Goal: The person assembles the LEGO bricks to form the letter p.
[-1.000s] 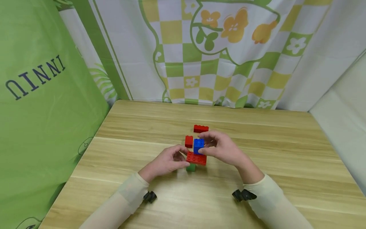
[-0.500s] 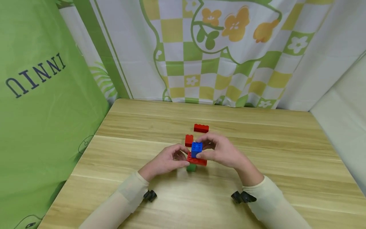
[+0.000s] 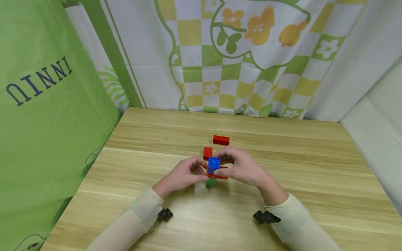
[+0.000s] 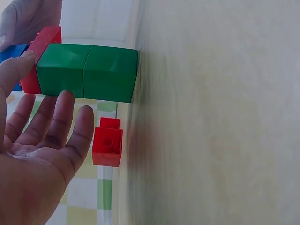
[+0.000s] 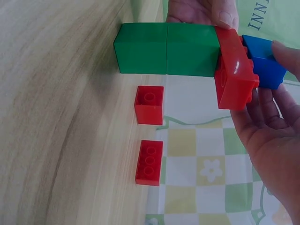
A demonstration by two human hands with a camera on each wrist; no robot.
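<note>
A tower stands on the table: two green bricks (image 5: 167,49), one above the other, with a long red brick (image 5: 236,70) lying across the top. Over its studs is a blue brick (image 3: 214,165), which my right hand (image 3: 243,169) pinches between thumb and fingers. In the right wrist view the blue brick sits slightly tilted, some red studs showing beside it. My left hand (image 3: 183,176) steadies the red brick's left end, thumb (image 4: 21,65) on one side and fingers on the other. The exact contact of its fingertips is partly hidden.
Behind the tower lie a short red brick (image 3: 207,153) and, farther back, a longer red brick (image 3: 221,140). They rest on the wooden table (image 3: 150,136). A patterned curtain (image 3: 210,76) hangs at the far edge, and a green cloth (image 3: 56,139) hangs on the left.
My right hand has moved the blue brick left and towards me, over the left part of the long red brick. The left hand has stayed nearly still.
</note>
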